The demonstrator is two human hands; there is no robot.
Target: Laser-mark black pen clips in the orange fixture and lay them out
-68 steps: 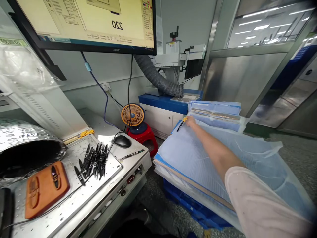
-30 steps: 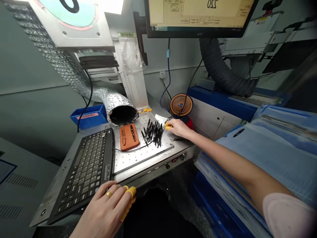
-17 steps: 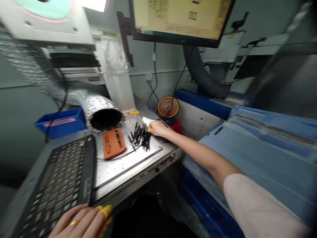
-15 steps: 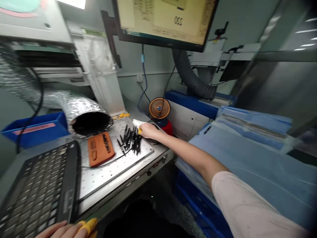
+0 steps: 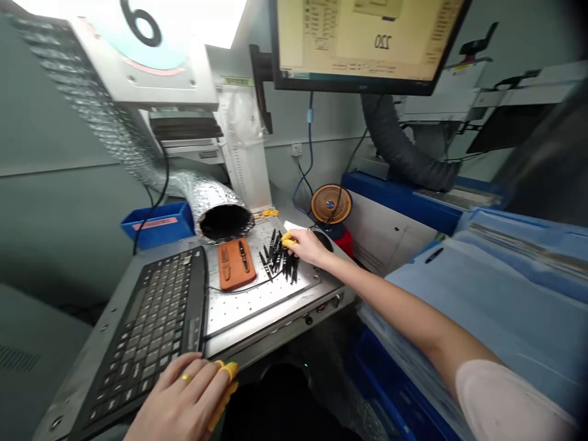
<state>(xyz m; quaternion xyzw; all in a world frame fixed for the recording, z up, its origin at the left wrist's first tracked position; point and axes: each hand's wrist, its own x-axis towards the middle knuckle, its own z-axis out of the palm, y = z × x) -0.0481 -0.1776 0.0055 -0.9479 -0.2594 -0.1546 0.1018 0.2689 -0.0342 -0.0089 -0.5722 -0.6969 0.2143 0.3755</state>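
My right hand [image 5: 305, 245], with yellow covers on its fingertips, reaches to the pile of slim black pieces [image 5: 274, 256] on a perforated metal plate [image 5: 239, 313]. Its fingers are closed at the pile's right edge; what they hold, if anything, is hidden. Left of the pile lies an orange-brown block [image 5: 236, 275] with two shaped recesses, one holding a dark piece. My left hand [image 5: 184, 398], with a ring and yellow finger covers, rests at the near right corner of the black keyboard [image 5: 151, 331], fingers stretched out and holding nothing visible.
A foil duct [image 5: 220, 205] opens behind the block, beside a blue bin [image 5: 158, 225]. Above hangs a monitor [image 5: 358, 86]. A small orange fan [image 5: 331, 203] stands behind my right hand. Stacked blue-wrapped trays [image 5: 487, 288] fill the right side, with one dark piece on top.
The view has turned left, so the scene shifts right and more of my left hand shows. My right hand stays at the black pile.
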